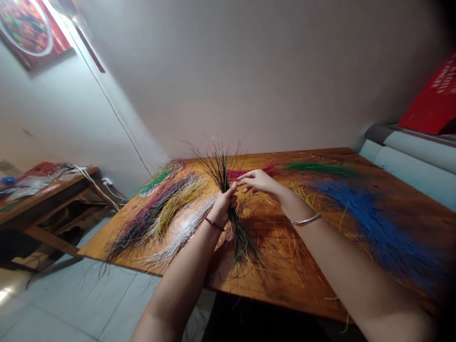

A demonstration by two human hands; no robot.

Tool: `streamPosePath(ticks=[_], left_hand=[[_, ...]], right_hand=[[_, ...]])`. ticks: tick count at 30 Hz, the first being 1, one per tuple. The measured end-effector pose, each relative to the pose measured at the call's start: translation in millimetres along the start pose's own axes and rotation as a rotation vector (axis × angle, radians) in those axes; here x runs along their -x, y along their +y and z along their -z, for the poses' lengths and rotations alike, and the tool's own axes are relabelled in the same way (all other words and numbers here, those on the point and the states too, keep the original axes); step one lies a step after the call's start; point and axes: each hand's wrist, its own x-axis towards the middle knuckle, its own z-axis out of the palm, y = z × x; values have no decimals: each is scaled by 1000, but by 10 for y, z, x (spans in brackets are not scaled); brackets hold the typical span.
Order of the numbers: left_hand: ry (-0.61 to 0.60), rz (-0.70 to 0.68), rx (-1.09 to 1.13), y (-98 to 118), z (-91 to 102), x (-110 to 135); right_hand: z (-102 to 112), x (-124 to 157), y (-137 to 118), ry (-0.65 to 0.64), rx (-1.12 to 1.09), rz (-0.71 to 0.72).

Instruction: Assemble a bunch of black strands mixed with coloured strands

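Note:
My left hand [223, 206] is shut around a bundle of thin black and green fibres [220, 173], which fans out above and below my fist. My right hand [258, 183] is flat and open, its fingertips close to the bundle and holding nothing. Beneath them lies a varnished wooden table [285, 280] strewn with loose strands. Sorted piles of fibres cover it: blue [374, 228], green [320, 168], red [249, 173], yellow [178, 204], white [181, 232] and dark maroon [149, 213].
A second wooden table [46, 199] with a plastic bag and white cables stands to the left. A white bench [420, 156] and a red box [434, 99] are at the right. Below the table's near left edge is a tiled floor [71, 304].

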Motion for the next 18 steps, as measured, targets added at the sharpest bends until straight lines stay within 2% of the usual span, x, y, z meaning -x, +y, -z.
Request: streamPosePath(ticks=[4, 12, 18], left_hand=[[12, -2, -37, -31, -22, 22], [-9, 11, 10, -51, 10, -11], [-18, 15, 4, -68, 15, -28]], right_hand=[[-3, -12, -14, 19, -50, 69], [28, -14, 29, 3, -68, 72], [-49, -99, 83, 26, -59, 70]])
